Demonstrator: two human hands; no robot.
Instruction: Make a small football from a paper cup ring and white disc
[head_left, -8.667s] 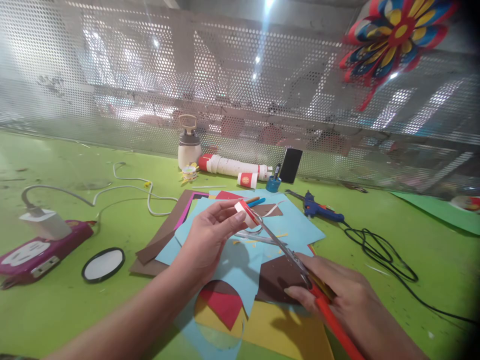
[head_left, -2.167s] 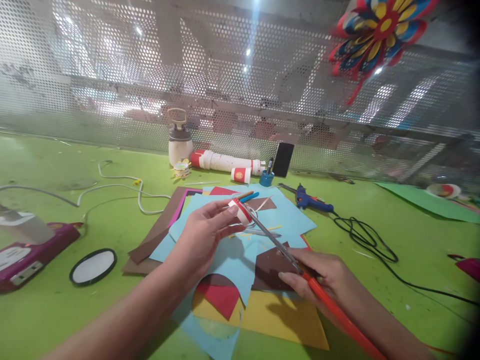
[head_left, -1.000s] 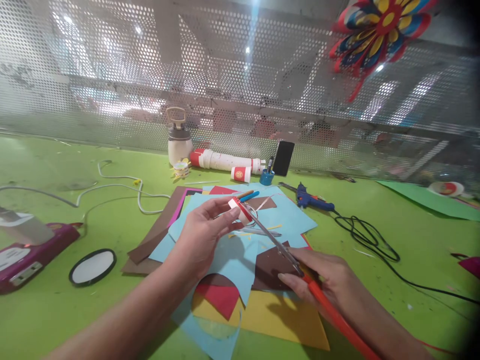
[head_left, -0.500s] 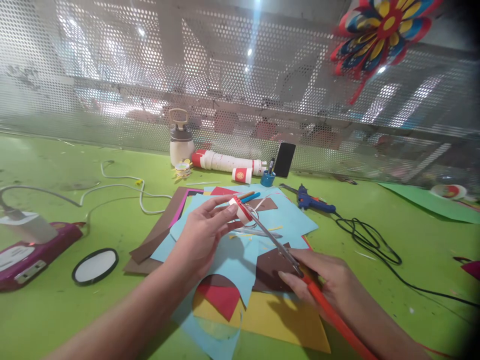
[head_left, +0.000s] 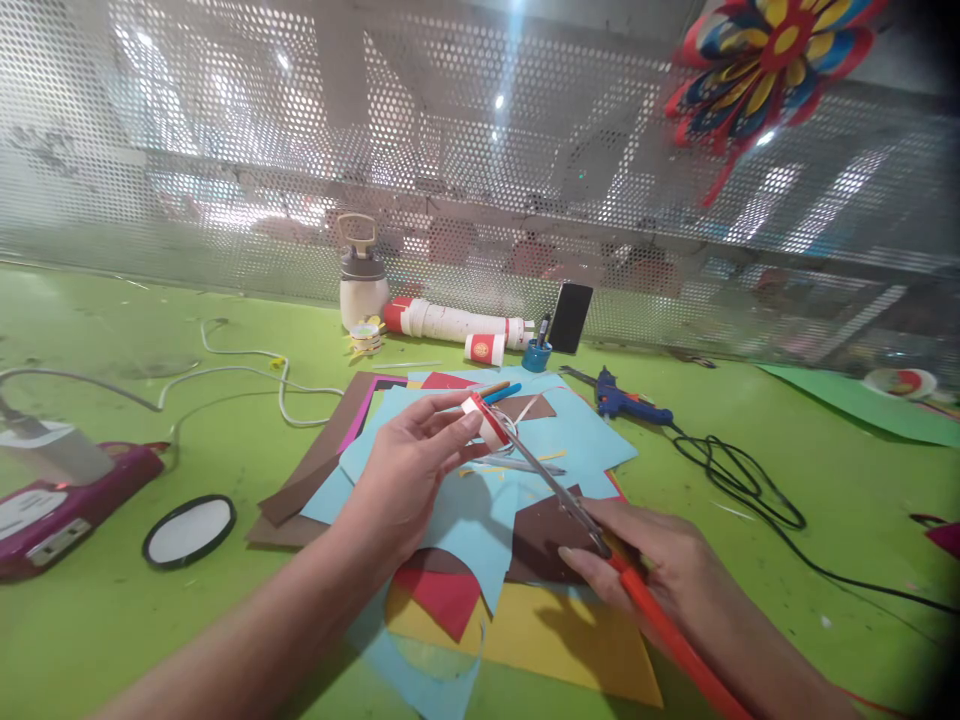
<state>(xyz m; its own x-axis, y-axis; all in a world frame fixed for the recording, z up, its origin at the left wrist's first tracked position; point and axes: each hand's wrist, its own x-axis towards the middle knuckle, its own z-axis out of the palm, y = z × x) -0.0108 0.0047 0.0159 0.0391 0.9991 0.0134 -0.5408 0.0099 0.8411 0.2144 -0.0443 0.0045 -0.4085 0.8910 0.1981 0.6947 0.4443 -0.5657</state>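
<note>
My left hand pinches a small red and white paper cup piece between thumb and fingers, above the light blue paper. Closed round the red-handled scissors, my right hand holds them with the blades pointing up and left. The blade tips meet the lower right edge of the cup piece; whether they are cutting it is too small to tell. A thin white strip curls beside the blades. Brown, red and yellow paper lie beneath.
Behind the papers are a red and white cup, a blue pen holder, a phone and a spray bottle. A blue glue gun with black cable lies right. Left are a power strip and black-rimmed disc.
My left hand and the cup piece have shifted very slightly to the right. The scissors remain at its edge, almost unmoved.
</note>
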